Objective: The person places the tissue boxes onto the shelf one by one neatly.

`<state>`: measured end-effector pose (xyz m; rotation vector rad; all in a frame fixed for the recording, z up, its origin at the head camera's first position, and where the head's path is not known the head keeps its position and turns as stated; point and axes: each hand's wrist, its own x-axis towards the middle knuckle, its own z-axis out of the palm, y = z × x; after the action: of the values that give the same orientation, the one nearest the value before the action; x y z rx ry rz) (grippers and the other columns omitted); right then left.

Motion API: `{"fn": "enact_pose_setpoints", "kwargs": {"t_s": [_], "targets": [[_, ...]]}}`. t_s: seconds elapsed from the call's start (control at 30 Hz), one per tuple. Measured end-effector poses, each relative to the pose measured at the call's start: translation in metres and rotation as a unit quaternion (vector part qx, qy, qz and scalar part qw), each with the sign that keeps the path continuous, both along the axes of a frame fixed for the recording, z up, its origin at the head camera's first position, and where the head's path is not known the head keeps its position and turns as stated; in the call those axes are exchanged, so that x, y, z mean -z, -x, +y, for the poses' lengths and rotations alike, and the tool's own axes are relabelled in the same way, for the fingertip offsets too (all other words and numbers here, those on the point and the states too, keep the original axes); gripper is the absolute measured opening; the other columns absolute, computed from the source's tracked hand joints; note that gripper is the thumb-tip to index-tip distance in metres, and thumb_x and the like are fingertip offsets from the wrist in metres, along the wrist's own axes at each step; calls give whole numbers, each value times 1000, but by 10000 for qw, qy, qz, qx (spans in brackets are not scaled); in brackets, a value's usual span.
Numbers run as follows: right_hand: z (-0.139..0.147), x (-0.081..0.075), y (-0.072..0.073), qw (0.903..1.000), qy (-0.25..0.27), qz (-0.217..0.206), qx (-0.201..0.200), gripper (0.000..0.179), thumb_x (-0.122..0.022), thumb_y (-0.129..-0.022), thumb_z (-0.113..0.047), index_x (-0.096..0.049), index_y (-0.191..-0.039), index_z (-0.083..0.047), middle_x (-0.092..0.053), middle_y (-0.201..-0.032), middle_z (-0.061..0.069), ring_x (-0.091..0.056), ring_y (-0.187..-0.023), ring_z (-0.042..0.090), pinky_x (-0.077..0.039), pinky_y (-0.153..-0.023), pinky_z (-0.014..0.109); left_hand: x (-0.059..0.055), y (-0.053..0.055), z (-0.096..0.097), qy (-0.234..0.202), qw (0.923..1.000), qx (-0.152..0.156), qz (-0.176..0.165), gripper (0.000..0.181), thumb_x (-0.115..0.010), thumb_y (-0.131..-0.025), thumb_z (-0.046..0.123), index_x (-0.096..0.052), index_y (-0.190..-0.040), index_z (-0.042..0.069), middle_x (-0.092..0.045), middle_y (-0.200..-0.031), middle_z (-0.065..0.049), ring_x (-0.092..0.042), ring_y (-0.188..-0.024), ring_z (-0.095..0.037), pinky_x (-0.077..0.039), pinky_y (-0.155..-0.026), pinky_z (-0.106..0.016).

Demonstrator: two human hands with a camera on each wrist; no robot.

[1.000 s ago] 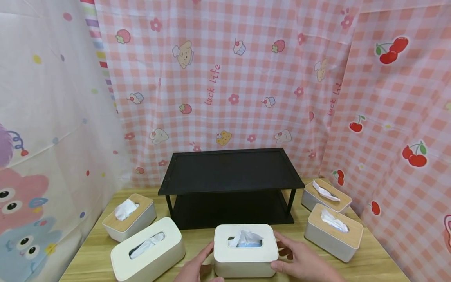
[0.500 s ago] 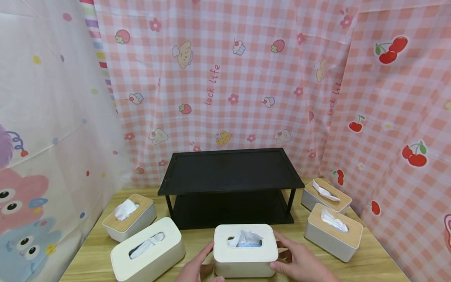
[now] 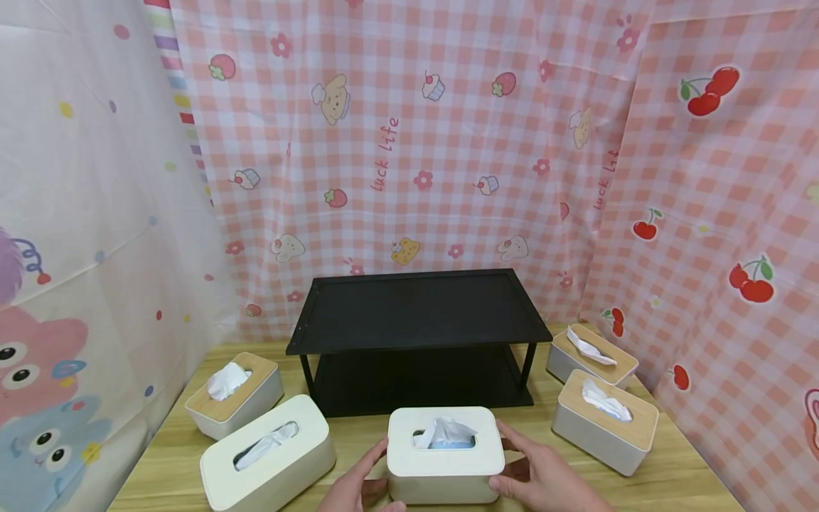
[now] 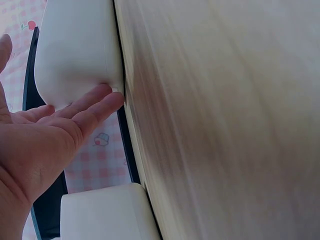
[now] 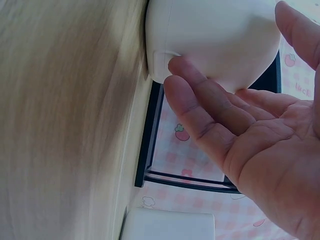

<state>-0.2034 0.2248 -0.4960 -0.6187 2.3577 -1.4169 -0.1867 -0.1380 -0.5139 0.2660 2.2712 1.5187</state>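
Observation:
A cream-white tissue box stands on the wooden table near its front, a tissue poking from its oval slot. At its left end is my left hand, fingers extended. In the left wrist view, the fingertips meet the box's lower end, and the thumb stands apart from them. My right hand is at the opposite end, with relaxed fingers. The right wrist view has its fingertips against a small recessed patch low on the box wall, the thumb raised away.
Behind the box is a black two-tier rack. To the left stand another cream tissue box and a wood-topped one. Two more wood-topped tissue boxes, one nearer and one farther, stand right. Patterned curtains enclose the table.

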Motion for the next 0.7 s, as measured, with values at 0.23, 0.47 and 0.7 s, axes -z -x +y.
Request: {"fn": "enact_pose_setpoints", "kwargs": {"t_s": [0.23,0.47,0.7], "targets": [[1,2,0,9999,-20,-93,43,95,-79,-99,-32,-24,-168,2,-55,-151,35,-76,-109,21,-64,-91,31,2,0,-1,-232,9996,6,-152,106,-84,-93,46,-23,-170,4,-21,-172,-35,-57,-136,-57,-50,-111,-67],[2,6,-2,9999,-58,85,38,92,-78,-100,-30,-24,-168,2,-54,-152,36,-74,-106,12,-60,-86,23,2,0,0,-474,9983,-26,-347,104,-83,-94,43,-22,-170,5,-19,-172,-36,-55,-139,-57,-49,-112,-66],[5,9,-4,9998,132,-7,130,89,-77,-100,-30,-28,-167,1,-51,-156,36,-74,-108,10,-58,-87,20,3,-1,0,-574,9975,-91,-409,102,-83,-95,42,-23,-170,5,-17,-172,-38,-56,-139,-56,-50,-111,-66]]}}
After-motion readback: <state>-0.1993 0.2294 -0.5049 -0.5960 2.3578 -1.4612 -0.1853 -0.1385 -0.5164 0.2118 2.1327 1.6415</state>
